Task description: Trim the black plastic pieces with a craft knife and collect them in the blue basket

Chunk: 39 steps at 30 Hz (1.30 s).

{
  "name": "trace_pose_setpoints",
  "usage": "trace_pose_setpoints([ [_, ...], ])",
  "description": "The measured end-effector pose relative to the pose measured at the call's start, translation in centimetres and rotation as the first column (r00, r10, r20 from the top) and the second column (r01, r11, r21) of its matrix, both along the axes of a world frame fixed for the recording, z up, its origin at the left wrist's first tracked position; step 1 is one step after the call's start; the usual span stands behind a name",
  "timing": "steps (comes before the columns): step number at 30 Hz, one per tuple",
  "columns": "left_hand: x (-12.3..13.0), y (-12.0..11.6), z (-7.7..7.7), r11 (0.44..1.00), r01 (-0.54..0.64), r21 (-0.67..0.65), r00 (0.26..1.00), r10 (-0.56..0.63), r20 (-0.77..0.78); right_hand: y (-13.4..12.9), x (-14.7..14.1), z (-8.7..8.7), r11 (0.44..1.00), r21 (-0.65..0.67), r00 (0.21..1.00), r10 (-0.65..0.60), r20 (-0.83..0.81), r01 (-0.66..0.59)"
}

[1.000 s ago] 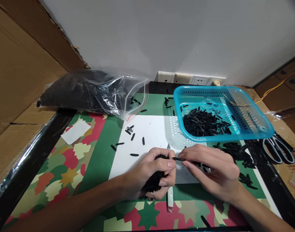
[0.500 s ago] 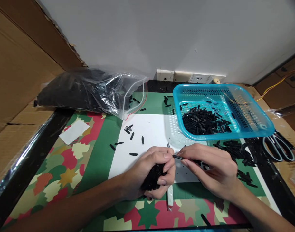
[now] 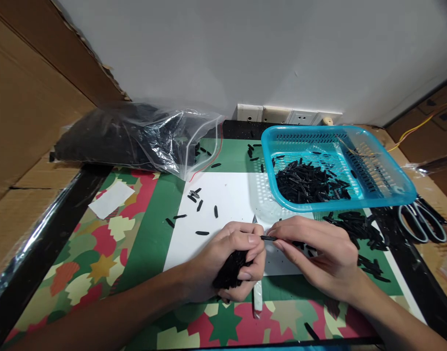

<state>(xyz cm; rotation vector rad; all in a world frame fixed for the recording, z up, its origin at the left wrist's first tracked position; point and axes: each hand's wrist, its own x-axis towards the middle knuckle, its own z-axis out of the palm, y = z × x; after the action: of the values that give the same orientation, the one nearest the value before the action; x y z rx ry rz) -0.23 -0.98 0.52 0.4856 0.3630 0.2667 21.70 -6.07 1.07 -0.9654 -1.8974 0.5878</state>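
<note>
My left hand [image 3: 223, 261] is closed around a bundle of small black sticks [image 3: 231, 269], its thumb and forefinger touching the end of one thin black stick [image 3: 268, 238]. My right hand [image 3: 318, 253] pinches the other end of that same stick just above the white sheet [image 3: 223, 214]. A white-handled knife [image 3: 257, 295] lies under my hands, its blade tip showing between them. Several loose black sticks [image 3: 197, 204] are scattered on the white sheet.
A blue plastic basket [image 3: 377, 180] at the right holds a heap of black sticks [image 3: 307, 183]; more lie in a pile [image 3: 355, 229] beside it. A clear bag of black pieces [image 3: 135, 139] lies at the back left. Scissors [image 3: 421, 224] rest at the far right. Cardboard walls stand left.
Almost nothing has changed: both hands stay together on the thin black stick, shifting only slightly upward in view as the camera moves a little.
</note>
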Motion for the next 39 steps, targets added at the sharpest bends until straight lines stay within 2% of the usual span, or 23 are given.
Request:
trace_pose_setpoints([
  [6, -0.1, 0.0, 0.1, 1.0, -0.005, 0.015, 1.0, 0.005, -0.005, -0.1, -0.1, 0.2, 0.999, 0.027, 1.0, -0.017, -0.005, 0.017],
  [9, -0.3, 0.0, 0.1, 0.999, 0.019, 0.032, 1.0, -0.019, -0.008, -0.4, 0.1, 0.5, 0.98, 0.129, 0.988, -0.154, -0.007, 0.154],
  [11, -0.4, 0.0, 0.1, 0.998, 0.049, 0.039, 0.999, -0.049, 0.004, -0.5, 0.6, 0.6, 0.911, 0.204, 0.932, -0.363, -0.009, 0.357],
  [14, -0.6, 0.0, 0.1, 0.997, 0.071, 0.031, 0.996, -0.072, 0.047, 0.0, 1.9, 0.5, 0.713, 0.283, 0.735, -0.677, 0.036, 0.642],
  [16, -0.6, 0.0, 0.1, 0.997, 0.067, 0.031, 0.994, -0.07, 0.081, 0.4, 2.6, 0.3, 0.631, 0.341, 0.649, -0.757, 0.076, 0.697],
  [17, -0.6, -0.1, 0.1, 0.997, 0.064, 0.031, 0.993, -0.067, 0.098, 0.5, 2.7, 0.2, 0.627, 0.372, 0.647, -0.757, 0.087, 0.684],
  [18, -0.6, -0.1, 0.0, 0.997, 0.064, 0.029, 0.991, -0.067, 0.116, 0.5, 2.7, 0.2, 0.642, 0.4, 0.668, -0.738, 0.091, 0.654],
  [19, -0.5, -0.1, 0.0, 0.997, 0.069, 0.027, 0.989, -0.072, 0.13, 0.4, 2.5, 0.2, 0.682, 0.416, 0.713, -0.693, 0.105, 0.602],
  [21, -0.6, -0.1, 0.0, 0.996, 0.093, 0.018, 0.984, -0.094, 0.148, 0.0, 1.6, 0.2, 0.828, 0.357, 0.843, -0.512, 0.167, 0.432],
  [22, -0.6, -0.1, 0.0, 0.994, 0.111, 0.018, 0.981, -0.112, 0.16, -0.2, 1.0, 0.2, 0.916, 0.256, 0.91, -0.362, 0.202, 0.307],
  [23, -0.6, -0.1, 0.1, 0.992, 0.128, 0.02, 0.977, -0.13, 0.168, -0.4, 0.4, 0.3, 0.977, 0.111, 0.96, -0.201, 0.194, 0.182],
  [24, -0.7, 0.0, 0.1, 0.99, 0.143, 0.021, 0.974, -0.144, 0.175, -0.5, -0.2, 0.3, 0.997, -0.043, 0.988, -0.05, 0.145, 0.057],
  [25, -0.7, 0.0, 0.2, 0.988, 0.15, 0.022, 0.971, -0.152, 0.185, -0.6, -0.8, 0.4, 0.982, -0.185, 0.995, 0.059, 0.074, -0.045],
  [26, -0.8, 0.0, 0.2, 0.988, 0.153, 0.022, 0.969, -0.154, 0.195, -0.7, -1.2, 0.4, 0.951, -0.291, 0.994, 0.105, 0.005, -0.099],
  [28, -0.8, 0.0, 0.3, 0.989, 0.149, 0.023, 0.968, -0.15, 0.2, -0.8, -1.6, 0.5, 0.899, -0.417, 0.99, 0.099, -0.102, -0.133],
  [30, -0.7, 0.0, 0.2, 0.989, 0.143, 0.024, 0.972, -0.145, 0.186, -0.8, -1.6, 0.5, 0.88, -0.458, 0.986, 0.063, -0.153, -0.127],
  [39, -0.8, -0.2, 0.0, 0.992, 0.119, 0.041, 0.982, -0.124, 0.144, -0.8, -1.2, 0.2, 0.873, -0.465, 0.964, 0.023, -0.265, -0.149],
])
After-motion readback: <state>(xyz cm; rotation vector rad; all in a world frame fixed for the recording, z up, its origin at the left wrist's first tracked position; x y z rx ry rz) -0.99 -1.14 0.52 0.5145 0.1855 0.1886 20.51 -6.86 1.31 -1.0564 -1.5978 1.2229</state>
